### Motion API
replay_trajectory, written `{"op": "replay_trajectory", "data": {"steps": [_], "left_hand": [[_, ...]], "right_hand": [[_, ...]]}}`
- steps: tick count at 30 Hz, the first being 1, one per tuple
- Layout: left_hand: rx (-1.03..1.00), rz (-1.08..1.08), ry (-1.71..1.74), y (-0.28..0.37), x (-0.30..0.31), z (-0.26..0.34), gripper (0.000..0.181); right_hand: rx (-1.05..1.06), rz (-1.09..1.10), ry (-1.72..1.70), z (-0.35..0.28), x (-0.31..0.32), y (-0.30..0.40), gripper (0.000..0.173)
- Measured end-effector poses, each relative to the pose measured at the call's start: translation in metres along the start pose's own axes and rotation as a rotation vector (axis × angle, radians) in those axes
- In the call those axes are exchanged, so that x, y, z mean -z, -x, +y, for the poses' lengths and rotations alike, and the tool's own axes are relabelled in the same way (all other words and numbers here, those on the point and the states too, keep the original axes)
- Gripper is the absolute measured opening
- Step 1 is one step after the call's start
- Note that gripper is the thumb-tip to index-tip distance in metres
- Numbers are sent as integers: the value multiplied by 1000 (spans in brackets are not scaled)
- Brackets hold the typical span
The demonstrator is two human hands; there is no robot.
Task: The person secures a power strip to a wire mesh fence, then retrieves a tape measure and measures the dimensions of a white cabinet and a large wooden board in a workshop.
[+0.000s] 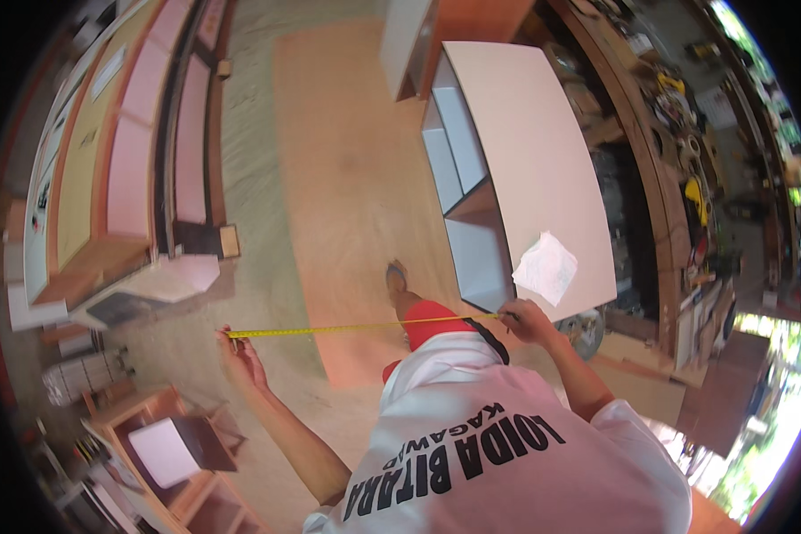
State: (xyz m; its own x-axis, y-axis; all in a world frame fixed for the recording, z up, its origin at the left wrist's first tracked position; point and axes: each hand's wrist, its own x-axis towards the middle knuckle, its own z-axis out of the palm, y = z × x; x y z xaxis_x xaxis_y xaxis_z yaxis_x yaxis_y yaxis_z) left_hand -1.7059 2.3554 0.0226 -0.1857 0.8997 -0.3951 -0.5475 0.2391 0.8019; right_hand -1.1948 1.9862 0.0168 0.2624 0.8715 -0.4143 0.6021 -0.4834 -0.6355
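Observation:
A yellow tape measure blade [347, 328] stretches almost level across the front of my body, above the floor. My left hand [243, 357] pinches one end of it, palm turned up. At the other end my right hand [527, 322] grips it, with something small and dark between the fingers. Whether that is the tape's case I cannot tell. Just beyond my right hand, a crumpled sheet of white paper [547, 268] rests on the pale top panel of a cabinet [534, 147]. The cabinet's open compartments [474, 253] face left.
A large plywood sheet [354, 167] lies on the concrete floor [253, 120], with my foot [396, 275] on it. Long wooden cabinets [133, 173] stand at left. A wooden frame unit [167, 440] is at lower left. Tools crowd a workbench [667, 173] at right.

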Motion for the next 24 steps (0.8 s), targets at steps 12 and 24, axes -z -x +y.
{"op": "replay_trajectory", "data": {"steps": [12, 24], "left_hand": [[109, -751, -390, -155, -367, -11, 24], [-237, -2064, -1619, -306, -575, -135, 12]], "right_hand": [[-172, 459, -259, -48, -27, -112, 16], [-701, 761, -229, -135, -75, -142, 13]]}}
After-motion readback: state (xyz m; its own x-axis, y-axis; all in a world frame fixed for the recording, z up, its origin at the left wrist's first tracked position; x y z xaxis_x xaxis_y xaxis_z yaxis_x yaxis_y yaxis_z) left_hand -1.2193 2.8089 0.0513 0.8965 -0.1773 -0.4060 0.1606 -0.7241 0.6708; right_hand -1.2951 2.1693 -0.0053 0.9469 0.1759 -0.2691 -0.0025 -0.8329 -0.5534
